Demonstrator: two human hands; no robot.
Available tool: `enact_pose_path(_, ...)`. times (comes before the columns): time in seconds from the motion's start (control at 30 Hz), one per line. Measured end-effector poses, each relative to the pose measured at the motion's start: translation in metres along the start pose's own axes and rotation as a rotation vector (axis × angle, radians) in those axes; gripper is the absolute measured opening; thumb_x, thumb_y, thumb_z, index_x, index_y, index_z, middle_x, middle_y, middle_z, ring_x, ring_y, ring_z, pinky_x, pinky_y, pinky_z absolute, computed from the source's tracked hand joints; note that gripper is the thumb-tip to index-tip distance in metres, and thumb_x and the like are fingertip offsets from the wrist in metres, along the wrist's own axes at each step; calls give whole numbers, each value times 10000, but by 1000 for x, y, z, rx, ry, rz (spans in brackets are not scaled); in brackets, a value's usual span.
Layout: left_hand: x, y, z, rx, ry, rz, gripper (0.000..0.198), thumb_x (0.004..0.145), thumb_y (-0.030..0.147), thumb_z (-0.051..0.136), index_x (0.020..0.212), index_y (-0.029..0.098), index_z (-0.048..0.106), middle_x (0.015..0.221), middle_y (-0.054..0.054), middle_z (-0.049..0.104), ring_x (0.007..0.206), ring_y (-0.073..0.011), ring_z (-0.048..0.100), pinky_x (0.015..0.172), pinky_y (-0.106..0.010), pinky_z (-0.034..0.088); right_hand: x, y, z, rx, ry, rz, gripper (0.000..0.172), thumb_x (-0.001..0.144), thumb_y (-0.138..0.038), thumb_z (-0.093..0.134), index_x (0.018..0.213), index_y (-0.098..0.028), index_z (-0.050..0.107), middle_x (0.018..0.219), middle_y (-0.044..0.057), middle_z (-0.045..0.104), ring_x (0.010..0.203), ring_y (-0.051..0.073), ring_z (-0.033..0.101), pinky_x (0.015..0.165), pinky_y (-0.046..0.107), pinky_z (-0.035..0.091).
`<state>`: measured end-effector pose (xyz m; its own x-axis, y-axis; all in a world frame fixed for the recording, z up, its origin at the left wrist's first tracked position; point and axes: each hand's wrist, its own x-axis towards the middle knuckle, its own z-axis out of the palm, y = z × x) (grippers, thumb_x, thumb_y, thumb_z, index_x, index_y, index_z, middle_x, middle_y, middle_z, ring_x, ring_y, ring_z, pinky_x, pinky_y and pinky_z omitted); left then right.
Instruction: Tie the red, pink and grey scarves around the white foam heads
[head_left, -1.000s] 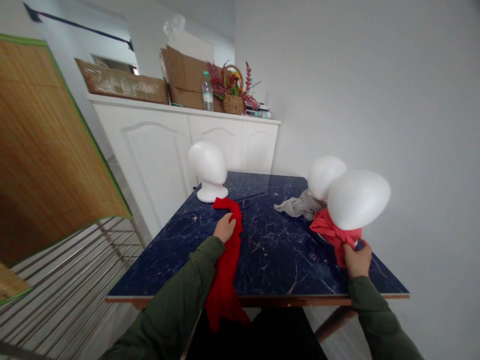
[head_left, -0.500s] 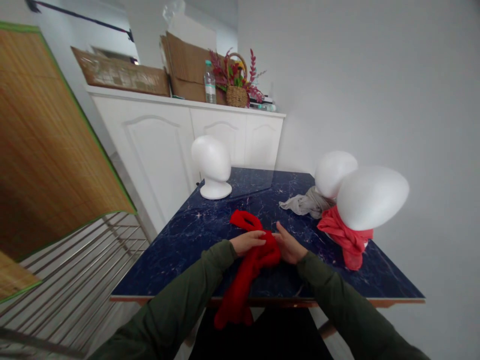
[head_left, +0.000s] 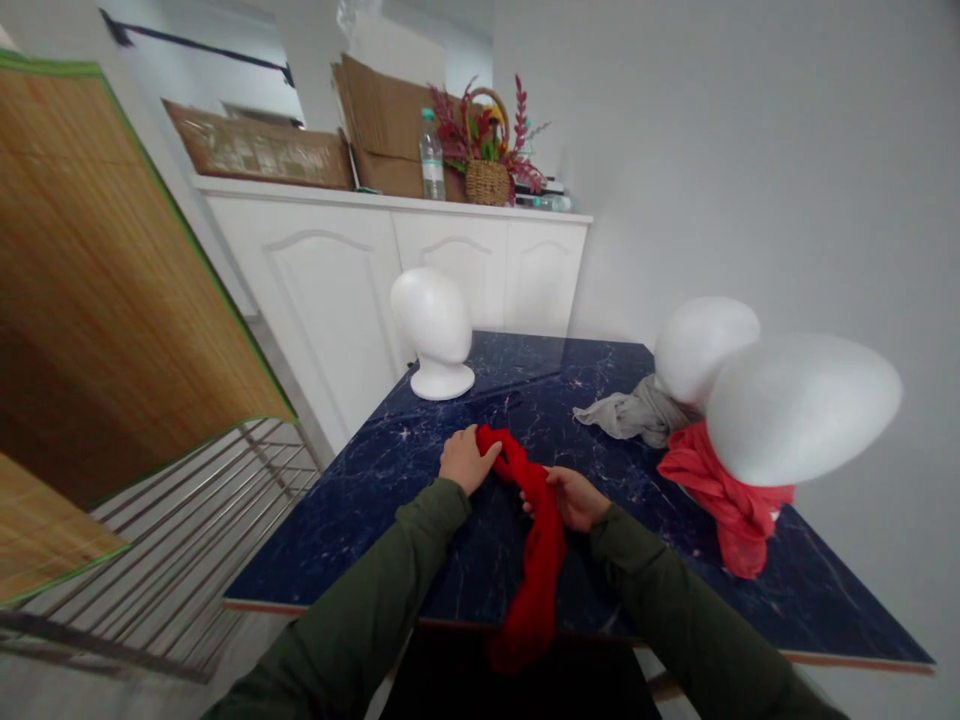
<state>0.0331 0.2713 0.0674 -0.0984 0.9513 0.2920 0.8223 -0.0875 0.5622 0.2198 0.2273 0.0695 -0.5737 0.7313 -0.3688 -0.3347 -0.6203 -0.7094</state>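
Note:
A bright red scarf [head_left: 541, 540], bunched lengthwise, runs from the middle of the dark blue marbled table [head_left: 360, 510] down over its front edge. My left hand [head_left: 466, 460] is closed at the scarf's far end, thumb toward the cloth. Lower down, my right hand [head_left: 574, 498] grips the scarf from the right, its fingertips showing on the cloth's left side. Beyond my left hand stands a white foam mannequin head [head_left: 435, 325] on its round base, with nothing draped on it.
At the right, one white foam head [head_left: 802, 410] wears a coral scarf [head_left: 731, 500]; another foam head [head_left: 701, 345] has a grey scarf [head_left: 637, 412] around its base. A metal rack [head_left: 217, 510] with a bamboo mat [head_left: 135, 300] stands left. Behind is a white cabinet [head_left: 330, 290].
My left hand has moved up and left to the scarf's far end. The scarf's loop has straightened into a longer strip, and its hanging end has shifted right. The view has turned slightly.

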Motion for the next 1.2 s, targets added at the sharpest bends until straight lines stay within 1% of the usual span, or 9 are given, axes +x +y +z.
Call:
enact_pose_path(0.07,2,-4,1,54,-18,-69,496,651,481,555,1001,130,550,1122,-173,509,1083,-345,419,903,-459,311,-1,-1,4,11,-51,60,337,791,-265,306,989,-88,513,752,104,635,621,196,612,595,325,469)
enact_pose_path(0.13,4,-5,0,-130,-46,-142,318,598,369,613,826,149,583,1094,-146,524,1121,-349,378,933,-458,279,-2,0,7,20,-38,62,373,850,-349,310,993,-79,523,782,109,637,641,185,614,621,316,475)
enact_pose_path(0.27,8,1,-1,-652,-116,-255,73,646,233,529,685,172,529,808,-54,577,934,-225,514,841,-347,388,-3,0,10,-11,131,2,328,865,-388,394,937,-103,538,709,56,617,509,102,557,502,207,444)
enact_pose_path(0.43,7,13,-10,-959,-256,-298,232,804,295,339,665,159,465,523,18,429,486,-88,471,527,-218,434,-5,1,8,-185,100,-16,319,797,-465,492,855,-152,519,580,-20,543,318,28,348,305,141,214)
enact_pose_path(0.53,7,12,-23,-1400,-416,-371,305,833,316,336,579,160,399,454,57,308,345,-36,321,391,-154,345,-5,2,7,-313,3,-21,299,731,-423,589,842,-163,493,515,-42,506,305,30,327,304,139,195)
enact_pose_path(0.67,10,7,-33,-1761,-479,-423,294,849,298,325,636,137,448,500,55,400,283,5,232,305,-126,243,-4,3,11,-290,11,-11,201,794,-337,506,878,-156,484,525,-26,526,304,31,313,306,142,180)
enact_pose_path(0.8,16,1,-28,-1666,-423,-404,245,838,334,360,825,149,520,573,27,527,281,-8,304,281,-126,243,-2,3,15,-155,112,-82,167,828,-286,440,942,-173,484,636,-12,563,311,20,307,310,149,165)
enact_pose_path(1.03,45,-26,-13,-1353,-467,-361,358,801,452,396,928,154,548,748,-53,625,561,-115,602,502,-219,478,0,-5,8,101,266,-261,176,826,-366,455,831,-191,459,550,-59,480,312,23,265,317,152,166)
enact_pose_path(1.2,78,-46,-9,-686,36,-260,364,751,419,453,923,117,559,932,-120,613,817,-202,604,664,-311,490,1,-14,2,283,242,-268,264,881,-335,351,725,-159,472,494,-48,465,297,19,211,299,149,144)
